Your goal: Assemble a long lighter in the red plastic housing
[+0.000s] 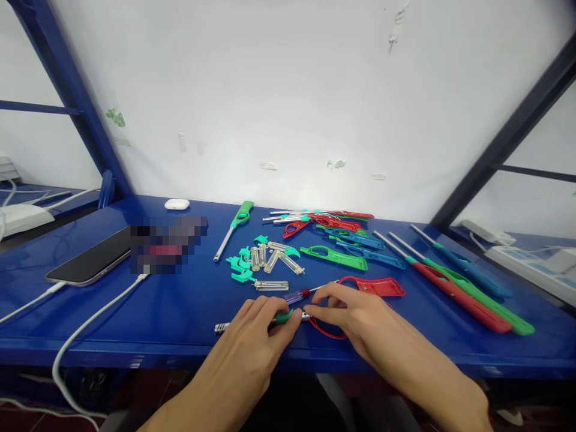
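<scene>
My left hand point(252, 333) is closed around a lighter tube point(222, 327), whose slotted metal tip sticks out to the left and whose green collar point(282, 317) shows between the fingers. My right hand point(355, 315) pinches the small metal end at the tube's right side, close to my left thumb. Beneath and behind the right hand lie red lighter handle halves point(382, 287), partly hidden by it. A screwdriver point(294, 297) with a transparent purple handle rests just beyond both hands. Past it are several transparent fuel tanks point(271, 285) and teal triggers point(243, 275).
Several green, blue and red handle shells point(335, 258) are piled towards the wall. Long lighters point(459, 297) lie at the right, and a green lighter point(243, 216) lies at the back. A phone point(92, 255) with a cable and a white earbud case point(177, 204) are at left.
</scene>
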A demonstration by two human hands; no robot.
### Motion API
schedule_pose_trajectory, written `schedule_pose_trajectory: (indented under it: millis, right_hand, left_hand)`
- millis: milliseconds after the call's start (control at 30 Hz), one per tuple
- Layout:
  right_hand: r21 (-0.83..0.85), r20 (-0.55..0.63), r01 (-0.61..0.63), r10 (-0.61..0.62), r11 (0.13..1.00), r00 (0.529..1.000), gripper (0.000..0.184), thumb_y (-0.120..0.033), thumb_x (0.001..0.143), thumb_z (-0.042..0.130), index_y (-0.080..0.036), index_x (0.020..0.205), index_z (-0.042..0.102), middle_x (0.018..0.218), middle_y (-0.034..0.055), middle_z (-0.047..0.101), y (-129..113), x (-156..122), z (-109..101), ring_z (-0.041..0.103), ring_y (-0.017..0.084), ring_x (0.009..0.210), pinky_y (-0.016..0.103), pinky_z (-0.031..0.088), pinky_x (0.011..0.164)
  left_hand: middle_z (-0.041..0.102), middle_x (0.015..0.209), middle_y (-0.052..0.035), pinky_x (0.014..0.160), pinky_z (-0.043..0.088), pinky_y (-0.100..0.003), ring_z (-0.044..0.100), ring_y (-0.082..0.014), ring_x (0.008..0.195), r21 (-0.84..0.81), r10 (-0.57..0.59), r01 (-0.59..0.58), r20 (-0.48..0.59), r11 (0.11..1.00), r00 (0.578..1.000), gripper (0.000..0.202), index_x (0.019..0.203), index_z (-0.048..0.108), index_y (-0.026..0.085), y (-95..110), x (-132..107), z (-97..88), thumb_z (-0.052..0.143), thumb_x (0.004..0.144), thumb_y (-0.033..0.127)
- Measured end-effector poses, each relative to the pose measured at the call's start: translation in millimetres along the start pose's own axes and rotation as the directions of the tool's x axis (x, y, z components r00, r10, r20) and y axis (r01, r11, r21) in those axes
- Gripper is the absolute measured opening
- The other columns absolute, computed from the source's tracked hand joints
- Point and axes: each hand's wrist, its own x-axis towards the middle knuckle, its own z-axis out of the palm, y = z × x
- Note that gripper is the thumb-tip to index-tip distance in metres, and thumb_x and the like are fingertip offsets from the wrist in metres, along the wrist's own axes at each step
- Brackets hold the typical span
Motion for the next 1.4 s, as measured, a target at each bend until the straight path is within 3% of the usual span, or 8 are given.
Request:
schedule_pose_trajectory:
  millis: [267,633,833,1033,1167,1267,1400]
  right_hand:
    - [-0.100,-0.063,0.053,-0.060,0.994,0.996,0.053,-0.001,0.103,0.051,-0.028,0.144,0.068,0.127,0.0060,0.073,6,3,8,0.069,0.023,0.114,0.033,0.057,0.095]
    - [-0.145,-0.161,0.154,-0.177,0.977,0.971,0.051,0.001,0.102,0.046,-0.023,0.139,0.070,0.120,0.0077,0.076,17,3,17,0.070,0.023,0.102,0.040,0.059,0.088]
    - [-0.091,-0.175,0.176,-0.190,0.980,0.966,0.053,-0.001,0.104,0.043,-0.026,0.143,0.069,0.115,0.0069,0.076,21,2,15,0.064,0.024,0.099,0.045,0.056,0.088]
    - [0.009,-0.179,0.129,-0.125,0.992,0.976,0.043,-0.009,0.107,0.052,-0.029,0.141,0.069,0.116,0.0034,0.075,10,-1,15,0.064,0.022,0.104,0.038,0.056,0.089]
    - [0.076,-0.186,0.117,-0.102,0.990,0.977,0.038,-0.026,0.110,0.057,-0.035,0.146,0.063,0.128,-0.0014,0.075,6,-7,15,0.065,0.018,0.117,0.035,0.053,0.104]
    - [0.090,-0.238,0.042,-0.020,0.995,0.971,0.037,-0.036,0.109,0.059,-0.039,0.145,0.063,0.135,-0.0009,0.072,10,-17,9,0.065,0.020,0.123,0.038,0.052,0.109]
    - [0.141,-0.236,-0.106,0.137,0.984,0.962,0.026,-0.047,0.104,0.066,-0.043,0.128,0.074,0.126,-0.0033,0.076,19,-30,0,0.071,0.020,0.115,0.035,0.056,0.101]
  left_hand:
    - [0.066,0.103,-0.0099,0.070,0.059,-0.038,0.065,-0.0243,0.085,0.043,0.013,-0.014,0.019,0.999,1.000,0.062,0.131,0.063,0.015,-4,3,3.8,0.037,0.082,-0.011]
    - [0.067,0.107,-0.0096,0.076,0.063,-0.035,0.068,-0.0211,0.090,-0.049,-0.001,0.005,0.079,0.999,0.997,0.060,0.130,0.070,0.020,-10,12,-2.5,0.036,0.088,-0.007]
    - [0.066,0.106,-0.0099,0.076,0.064,-0.036,0.067,-0.0211,0.091,-0.097,-0.028,0.038,0.098,0.995,0.995,0.056,0.128,0.071,0.021,-10,14,1.0,0.035,0.094,-0.005]
    - [0.064,0.116,-0.0099,0.087,0.062,-0.039,0.065,-0.0233,0.104,-0.124,-0.070,0.089,0.149,0.988,0.986,0.051,0.131,0.067,0.023,-5,7,-13.0,0.038,0.098,-0.002]
    - [0.061,0.125,-0.0084,0.092,0.059,-0.040,0.062,-0.0234,0.107,-0.182,-0.150,0.175,0.143,0.968,0.978,0.029,0.118,0.066,0.023,5,0,-26.3,0.045,0.104,0.010]
    - [0.061,0.122,-0.0083,0.092,0.057,-0.041,0.062,-0.0239,0.106,-0.176,-0.131,0.148,0.106,0.973,0.986,0.019,0.115,0.066,0.022,6,0,-25.8,0.050,0.106,0.014]
    - [0.063,0.112,-0.0053,0.088,0.056,-0.036,0.062,-0.0197,0.096,-0.207,-0.121,0.132,0.068,0.969,0.990,0.020,0.106,0.066,0.021,-1,1,-16.8,0.049,0.108,0.011]
